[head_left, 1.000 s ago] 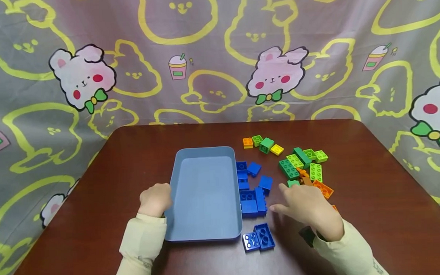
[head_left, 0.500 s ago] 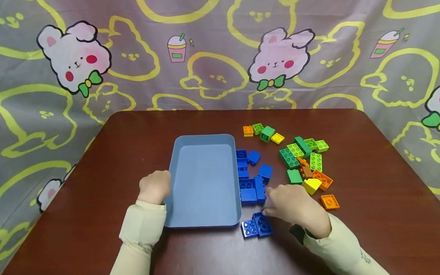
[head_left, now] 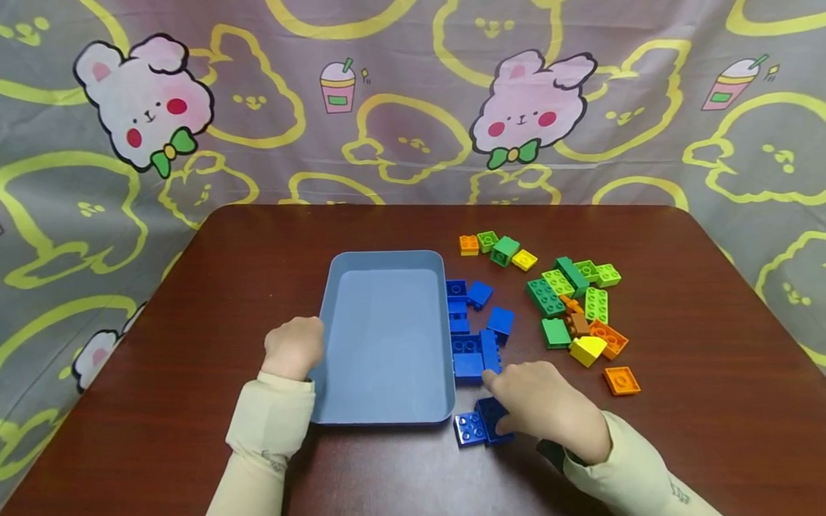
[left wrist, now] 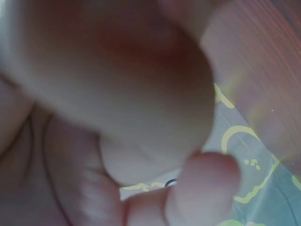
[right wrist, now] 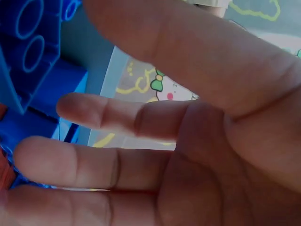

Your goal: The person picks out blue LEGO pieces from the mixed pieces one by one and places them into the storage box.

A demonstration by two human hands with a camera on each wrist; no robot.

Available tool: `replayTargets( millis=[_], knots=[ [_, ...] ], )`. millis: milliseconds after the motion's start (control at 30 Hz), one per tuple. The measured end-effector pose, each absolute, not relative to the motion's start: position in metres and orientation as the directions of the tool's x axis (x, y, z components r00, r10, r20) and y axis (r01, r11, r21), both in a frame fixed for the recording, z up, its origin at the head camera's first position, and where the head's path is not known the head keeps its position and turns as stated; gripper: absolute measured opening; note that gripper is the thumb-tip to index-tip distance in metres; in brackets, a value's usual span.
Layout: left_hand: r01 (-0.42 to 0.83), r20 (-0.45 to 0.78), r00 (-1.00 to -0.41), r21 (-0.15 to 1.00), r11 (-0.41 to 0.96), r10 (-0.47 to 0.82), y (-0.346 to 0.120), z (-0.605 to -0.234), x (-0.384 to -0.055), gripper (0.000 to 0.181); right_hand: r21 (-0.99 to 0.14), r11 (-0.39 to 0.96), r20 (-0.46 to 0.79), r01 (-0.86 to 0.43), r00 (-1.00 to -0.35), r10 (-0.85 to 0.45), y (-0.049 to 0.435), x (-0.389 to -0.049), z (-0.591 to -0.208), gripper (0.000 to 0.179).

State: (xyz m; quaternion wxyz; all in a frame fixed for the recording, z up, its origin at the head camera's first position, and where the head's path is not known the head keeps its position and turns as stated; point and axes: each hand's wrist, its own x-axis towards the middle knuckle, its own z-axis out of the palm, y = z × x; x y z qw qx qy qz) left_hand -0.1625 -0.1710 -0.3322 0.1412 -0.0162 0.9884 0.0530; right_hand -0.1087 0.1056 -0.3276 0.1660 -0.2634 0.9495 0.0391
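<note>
My left hand (head_left: pixel 295 348) stays at the left rim of the blue-grey tray (head_left: pixel 450 340). Its fingers look loosely curled in the left wrist view, and nothing shows between them. My right hand (head_left: pixel 544 401) is over a dark blue building brick (head_left: pixel 488 413), with thumb and fingers spread apart around its right side. That brick partly hides beneath the hand and adjoins a smaller studded blue brick (head_left: pixel 469 429). In the right wrist view the fingers are extended, close to a hollow blue brick (right wrist: pixel 33 52). More blue bricks (head_left: pixel 468 366) line the tray's right wall.
Green and lime bricks (head_left: pixel 546 297) lie in a group at the right, with a yellow brick (head_left: pixel 587 350) and an orange one (head_left: pixel 621 380) nearer. Several small bricks (head_left: pixel 504 250) form a row farther back. A patterned curtain (head_left: pixel 407 83) hangs behind the table (head_left: pixel 269 248).
My right hand has moved left and nearer to me, from beside the green bricks to the dark blue brick. The view has tilted down a little. The left hand stays by the tray.
</note>
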Motion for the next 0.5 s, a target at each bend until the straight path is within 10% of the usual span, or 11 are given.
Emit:
replayTargets(
  millis=[500],
  knots=[
    [-0.047, -0.244, -0.97, 0.184, 0.982, 0.0, -0.1713, -0.3306, -0.1597, 0.019, -0.009, 0.855, -0.356, -0.518, -0.798, -0.487, 0.0995, -0.108, -0.3348, 0.043]
  ],
)
